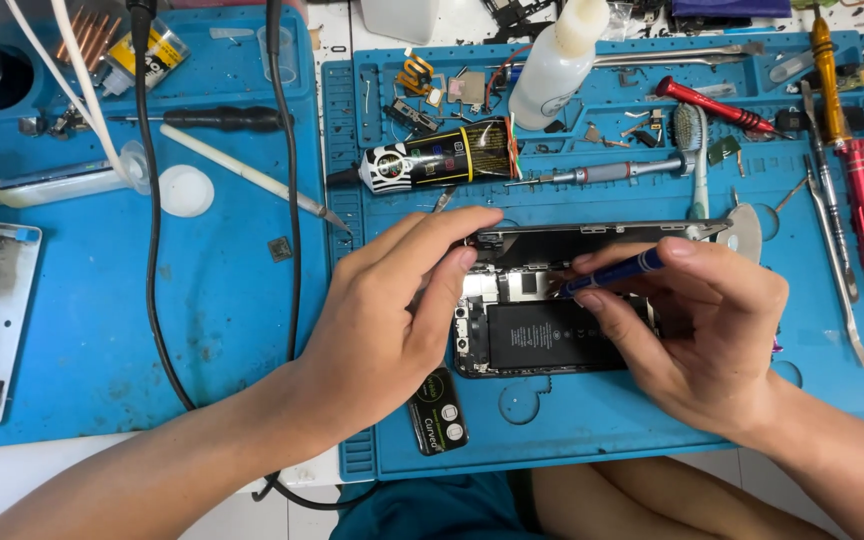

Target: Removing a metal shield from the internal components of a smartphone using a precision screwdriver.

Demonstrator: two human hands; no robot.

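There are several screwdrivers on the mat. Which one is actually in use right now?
The blue-handled screwdriver, pinched in the right hand with its tip inside the opened phone. The red, grey and black ones lie untouched on the mats.

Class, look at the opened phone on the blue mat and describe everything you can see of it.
The opened phone lies flat on the blue mat, back down. Its dark screen panel is lifted on edge along the far side. Inside show a black rectangular battery and metal-shielded parts. The left hand steadies the panel's near corner; the right hand points a blue-handled screwdriver into the body.
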